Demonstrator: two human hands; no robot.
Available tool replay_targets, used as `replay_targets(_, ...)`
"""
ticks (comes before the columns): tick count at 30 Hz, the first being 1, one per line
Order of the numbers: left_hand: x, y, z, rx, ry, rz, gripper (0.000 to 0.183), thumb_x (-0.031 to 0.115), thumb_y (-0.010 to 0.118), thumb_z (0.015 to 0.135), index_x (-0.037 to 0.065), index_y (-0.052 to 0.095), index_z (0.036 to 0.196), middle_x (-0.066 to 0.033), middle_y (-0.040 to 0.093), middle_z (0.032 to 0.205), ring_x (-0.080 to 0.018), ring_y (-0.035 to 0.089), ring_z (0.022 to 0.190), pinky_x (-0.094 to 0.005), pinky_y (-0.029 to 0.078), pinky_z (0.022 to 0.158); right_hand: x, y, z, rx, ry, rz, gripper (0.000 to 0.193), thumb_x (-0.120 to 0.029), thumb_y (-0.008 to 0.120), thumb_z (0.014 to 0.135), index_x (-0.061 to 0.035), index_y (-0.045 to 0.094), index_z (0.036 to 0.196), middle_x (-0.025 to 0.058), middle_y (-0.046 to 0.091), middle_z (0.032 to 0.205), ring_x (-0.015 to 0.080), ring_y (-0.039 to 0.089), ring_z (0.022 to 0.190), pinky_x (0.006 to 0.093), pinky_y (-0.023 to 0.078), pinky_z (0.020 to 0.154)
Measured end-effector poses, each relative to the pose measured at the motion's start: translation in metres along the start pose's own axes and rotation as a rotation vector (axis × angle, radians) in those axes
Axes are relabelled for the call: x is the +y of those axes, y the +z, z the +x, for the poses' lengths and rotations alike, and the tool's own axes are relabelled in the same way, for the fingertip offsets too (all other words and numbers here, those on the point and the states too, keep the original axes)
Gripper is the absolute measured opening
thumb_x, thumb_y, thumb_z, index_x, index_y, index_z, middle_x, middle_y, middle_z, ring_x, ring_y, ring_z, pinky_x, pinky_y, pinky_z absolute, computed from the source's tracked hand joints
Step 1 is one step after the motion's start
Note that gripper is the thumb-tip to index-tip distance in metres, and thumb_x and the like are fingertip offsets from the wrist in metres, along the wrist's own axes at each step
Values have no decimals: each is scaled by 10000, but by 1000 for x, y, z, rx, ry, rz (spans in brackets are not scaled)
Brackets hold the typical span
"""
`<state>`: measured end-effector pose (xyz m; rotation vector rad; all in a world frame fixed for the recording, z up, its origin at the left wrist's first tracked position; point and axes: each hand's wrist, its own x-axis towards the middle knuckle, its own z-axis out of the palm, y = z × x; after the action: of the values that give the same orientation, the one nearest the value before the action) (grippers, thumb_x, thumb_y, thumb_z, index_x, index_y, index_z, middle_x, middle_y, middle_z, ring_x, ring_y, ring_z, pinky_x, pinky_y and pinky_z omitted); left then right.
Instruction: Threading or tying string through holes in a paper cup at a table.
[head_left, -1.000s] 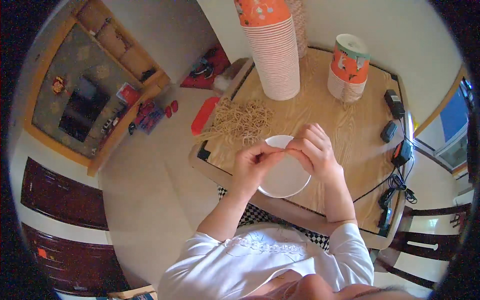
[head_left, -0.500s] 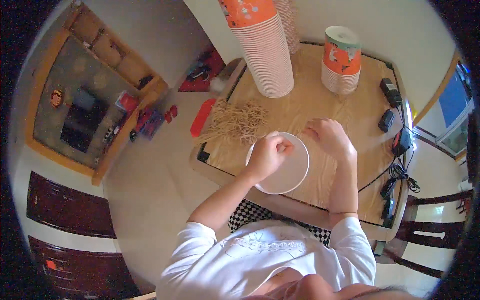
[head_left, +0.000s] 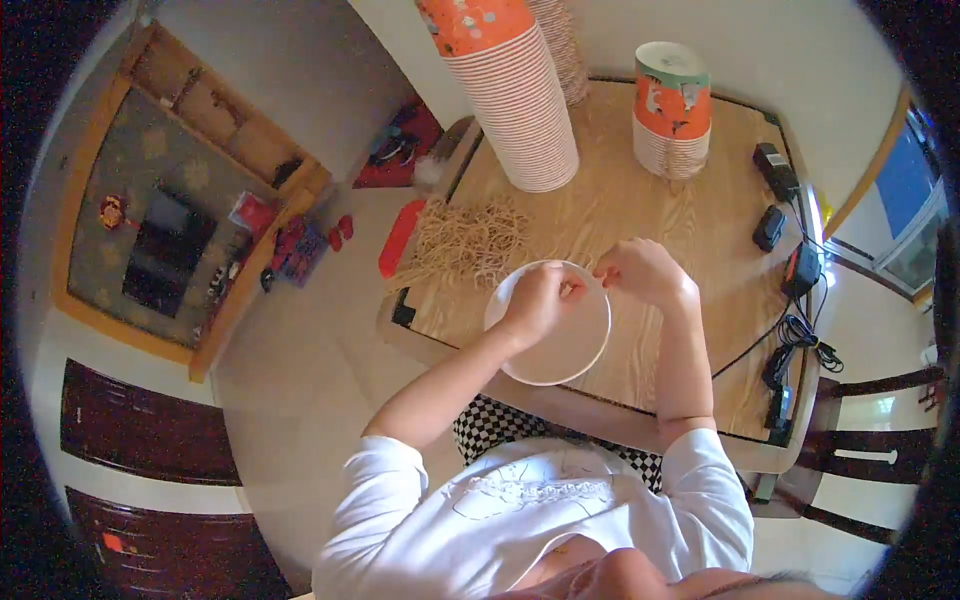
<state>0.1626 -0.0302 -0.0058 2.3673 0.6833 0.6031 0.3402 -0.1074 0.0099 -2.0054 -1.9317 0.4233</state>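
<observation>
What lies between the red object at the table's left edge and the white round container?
In the head view, a tangle of tan strands lies between the red object and the white round container.

Over a round white tub near the edge of the wooden desk, the left hand curls its fingers while the right hand bends inward beside the rim; beyond lie tangled tan strands, a tall stack of paper tubs and a shorter stack
</observation>
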Motion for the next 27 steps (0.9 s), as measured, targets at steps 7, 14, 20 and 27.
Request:
replay_targets(7,9,-2,1,-7,-13,-14,92,96,656,717,16,669,761,-143,641,796,-281,625,712,-362,485,643,-1,-1,-3,14,-12,21,164,-158,669,711,-135,696,871,81,672,796,265,643,758,372,501,661)
replay_targets(14,6,-1,2,12,-9,51,91,100,656,710,22,668,756,-144,645,805,-292,632,730,-369,492,646,5,4,1,29,-28,22,151,-164,671,708,-136,699,854,79,672,796,263,643,749,371,502,656)
replay_targets(20,3,2,2,10,8,53,91,95,656,697,23,669,752,-143,647,791,-294,633,719,-374,493,648,6,5,1,3,-1,52,157,-165,670,706,-131,696,857,78,672,794,266,642,747,368,501,652)
replay_targets(27,9,4,2,25,-2,57,77,85,650,688,37,670,745,-133,636,781,-298,625,729,-379,487,645,2,3,1,-9,-1,37,167,-159,667,701,-144,696,865,87,661,764,277,635,721,379,491,620)
